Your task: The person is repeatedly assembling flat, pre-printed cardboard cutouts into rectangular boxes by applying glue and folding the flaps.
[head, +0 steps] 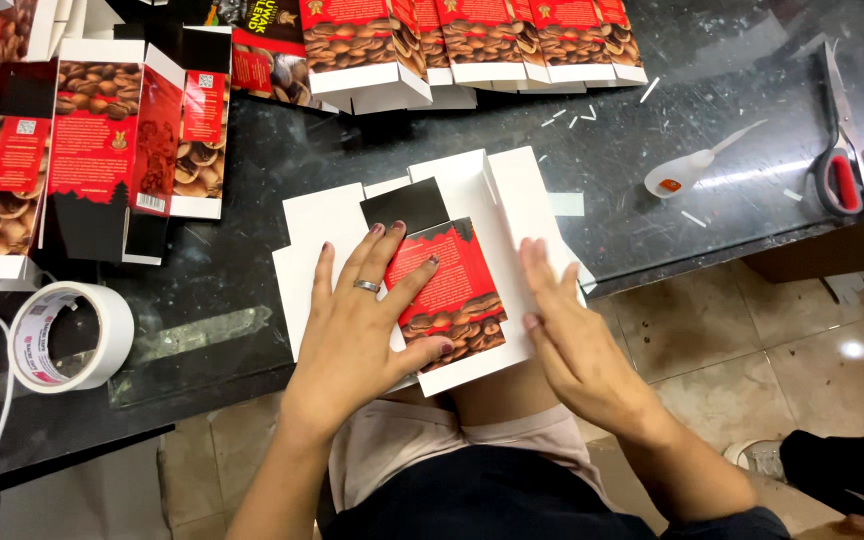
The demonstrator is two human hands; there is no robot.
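Tape roll [70, 336] left, scissors [855, 170] far right, printed cartons [472, 40] behind on bench [712, 120]. Left hand [362, 320] and right hand [577, 335], fingers spread flat, press unfolded carton blank [452, 290] at bench edge.

So what I'm looking at is 1 flat, unfolded carton blank [472, 300] lying white side up at the near edge of the black table, a bit skewed. 1 panel is folded over onto it, showing red print, a coffee-bean photo and a black flap on top.
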